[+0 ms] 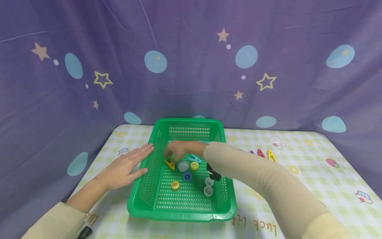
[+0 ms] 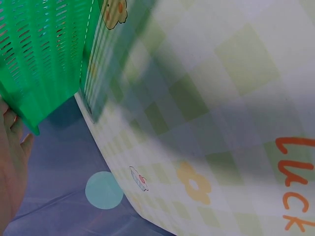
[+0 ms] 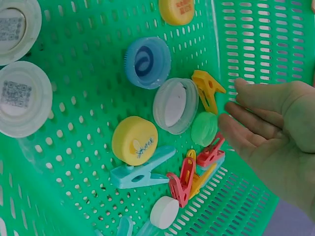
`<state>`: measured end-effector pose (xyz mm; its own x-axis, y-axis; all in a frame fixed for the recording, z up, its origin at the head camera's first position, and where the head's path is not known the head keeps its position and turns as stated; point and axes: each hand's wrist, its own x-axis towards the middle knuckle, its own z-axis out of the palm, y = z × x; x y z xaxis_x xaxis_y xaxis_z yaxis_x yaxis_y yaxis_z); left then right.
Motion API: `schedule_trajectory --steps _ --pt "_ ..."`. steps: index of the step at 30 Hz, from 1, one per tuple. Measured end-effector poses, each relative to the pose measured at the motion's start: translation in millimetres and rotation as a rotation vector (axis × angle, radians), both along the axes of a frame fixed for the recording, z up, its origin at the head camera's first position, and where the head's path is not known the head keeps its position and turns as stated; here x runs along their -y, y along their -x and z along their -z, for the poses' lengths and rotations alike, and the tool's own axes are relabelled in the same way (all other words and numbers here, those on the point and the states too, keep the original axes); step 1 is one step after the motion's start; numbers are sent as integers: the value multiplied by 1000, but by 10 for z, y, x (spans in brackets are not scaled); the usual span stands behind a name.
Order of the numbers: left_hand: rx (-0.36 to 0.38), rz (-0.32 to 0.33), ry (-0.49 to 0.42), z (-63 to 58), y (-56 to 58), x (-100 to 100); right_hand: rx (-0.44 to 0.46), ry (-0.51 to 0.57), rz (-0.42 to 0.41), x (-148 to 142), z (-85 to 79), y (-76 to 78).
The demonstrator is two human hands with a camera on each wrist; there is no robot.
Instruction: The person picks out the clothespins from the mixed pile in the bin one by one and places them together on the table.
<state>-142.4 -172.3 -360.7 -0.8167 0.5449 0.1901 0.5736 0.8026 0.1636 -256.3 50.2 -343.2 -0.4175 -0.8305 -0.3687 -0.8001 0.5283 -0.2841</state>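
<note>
A green plastic basket [image 1: 182, 215] stands on the table. My left hand [image 1: 125, 167] rests with straight fingers at its left rim. Inside the basket is my right hand [image 1: 179, 149], its thumb and fingers apart and nothing between them. Closest to its fingertips lie a yellow clothespin [image 3: 206, 91] and a green bottle cap [image 3: 204, 129]. Around them are a clear cap [image 3: 175, 105], a blue cap [image 3: 147, 63], a yellow cap [image 3: 134, 140] and a white cap [image 3: 164, 212]. Red clothespins [image 3: 182, 182] and a light blue clothespin [image 3: 140, 169] lie toward the far end.
Two clear caps [image 1: 208, 191] and another yellow cap [image 1: 175, 185] sit nearer the basket's front. Right of the basket, several clothespins [image 1: 271, 155] lie on the checked tablecloth [image 1: 322, 186]. A purple curtain [image 1: 191, 83] hangs behind the table.
</note>
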Motion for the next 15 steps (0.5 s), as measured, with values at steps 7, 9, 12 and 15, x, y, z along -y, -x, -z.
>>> schedule_trajectory --steps 7,9,12,15 --pt "-3 2 0 -3 -4 1 -74 -99 -17 -7 -10 -41" --pt "0 2 -2 -4 -4 1 -81 -119 -3 -19 -13 -53" --pt "2 3 -4 -5 -3 2 -100 -140 -11 -46 -13 -65" --pt "5 1 -6 -5 -4 0 -106 -123 -11 -74 -23 -73"
